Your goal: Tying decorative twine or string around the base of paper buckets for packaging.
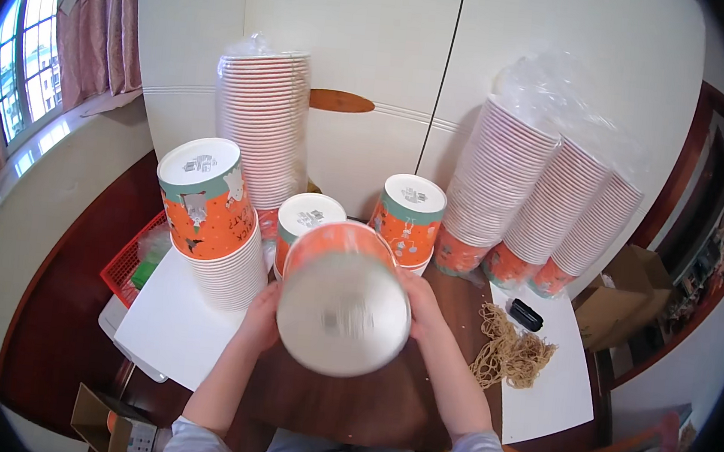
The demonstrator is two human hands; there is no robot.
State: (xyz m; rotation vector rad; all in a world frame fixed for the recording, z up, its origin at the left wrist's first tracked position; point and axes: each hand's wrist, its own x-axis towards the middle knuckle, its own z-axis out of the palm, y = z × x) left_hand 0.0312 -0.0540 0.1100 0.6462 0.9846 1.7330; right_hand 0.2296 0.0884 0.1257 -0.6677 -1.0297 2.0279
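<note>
Between both my hands is an orange paper bucket (343,319) with a green band, its pale round bottom tipped up toward me and slightly blurred. My left hand (264,316) grips its left side, and my right hand (419,307) wraps its right side; some fingers are hidden behind it. Whether other buckets are nested inside it, I cannot tell. Just beyond stand upside-down stacks of similar buckets: a tall one (209,204) at the left, one partly hidden (312,211) in the middle, and another (410,217) to the right.
A tall plastic-wrapped bucket stack (263,123) stands at the back left, and three wrapped stacks (504,178) lean at the back right. Tan twine (513,351) and a black object (526,315) lie on the right. A red basket (128,266) and cardboard boxes (631,297) flank the table (321,403).
</note>
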